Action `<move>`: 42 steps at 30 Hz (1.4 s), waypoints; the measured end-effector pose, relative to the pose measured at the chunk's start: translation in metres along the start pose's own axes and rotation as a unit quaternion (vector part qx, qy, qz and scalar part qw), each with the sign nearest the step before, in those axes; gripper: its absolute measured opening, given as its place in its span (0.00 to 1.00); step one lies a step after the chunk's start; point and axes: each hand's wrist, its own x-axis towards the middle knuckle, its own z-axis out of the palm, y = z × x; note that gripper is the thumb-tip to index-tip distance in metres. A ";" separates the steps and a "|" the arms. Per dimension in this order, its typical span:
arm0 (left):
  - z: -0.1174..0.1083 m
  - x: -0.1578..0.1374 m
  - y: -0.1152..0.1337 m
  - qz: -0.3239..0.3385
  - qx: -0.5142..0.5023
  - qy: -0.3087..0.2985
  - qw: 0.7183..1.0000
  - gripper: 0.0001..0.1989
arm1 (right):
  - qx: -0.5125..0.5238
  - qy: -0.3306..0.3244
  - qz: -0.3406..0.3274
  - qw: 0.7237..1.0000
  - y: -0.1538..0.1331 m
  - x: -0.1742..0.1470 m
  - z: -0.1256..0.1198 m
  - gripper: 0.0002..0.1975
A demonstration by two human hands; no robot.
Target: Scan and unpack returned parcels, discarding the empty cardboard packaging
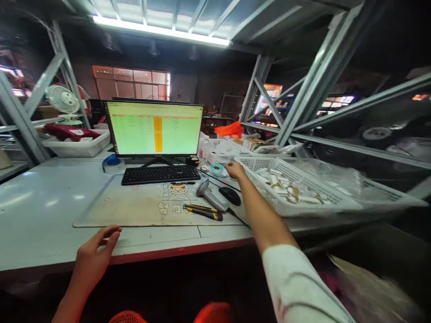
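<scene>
My left hand rests at the table's front edge, thumb and fingers apart, with nothing in it. My right arm stretches forward over the table's right side. My right hand is curled beside a light-blue tape roll and the near-left corner of a white basket; whatever its closed fingers hold is hidden. Below that hand lie a black mouse and a grey barcode scanner. Yellow-and-black utility knives lie on the desk mat.
A monitor showing a spreadsheet stands behind a black keyboard. Small white and tan pieces fill part of the basket. A plastic bottle and a blue tape roll flank the monitor. Metal shelf posts rise at right.
</scene>
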 end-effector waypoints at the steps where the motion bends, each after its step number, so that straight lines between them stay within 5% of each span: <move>1: -0.001 0.004 -0.008 -0.010 0.005 0.012 1.000 0.24 | -0.044 0.009 0.006 0.999 0.019 -0.004 0.000 0.11; 5: 0.000 0.020 -0.027 -0.020 0.004 0.052 0.998 0.23 | -0.171 -0.017 -0.022 0.985 0.099 -0.024 -0.005 0.19; 8: 0.008 0.026 -0.032 -0.009 0.023 0.078 0.997 0.21 | -0.317 -0.051 -0.139 0.937 0.152 -0.028 -0.015 0.29; 12: 0.018 0.021 -0.037 0.009 0.082 0.111 0.990 0.19 | -0.372 -0.051 -0.201 0.905 0.187 -0.024 -0.022 0.31; 24: 0.021 0.016 -0.044 0.020 0.143 0.109 0.984 0.20 | -0.434 -0.019 -0.162 0.886 0.171 -0.034 -0.013 0.26; 37: 0.016 0.021 -0.035 -0.053 0.156 0.045 0.985 0.16 | -0.464 0.005 -0.135 0.876 0.158 -0.043 -0.009 0.22; 42: 0.029 0.069 0.016 0.088 0.076 -0.046 0.992 0.18 | -0.467 0.005 -0.134 0.874 0.157 -0.044 -0.008 0.22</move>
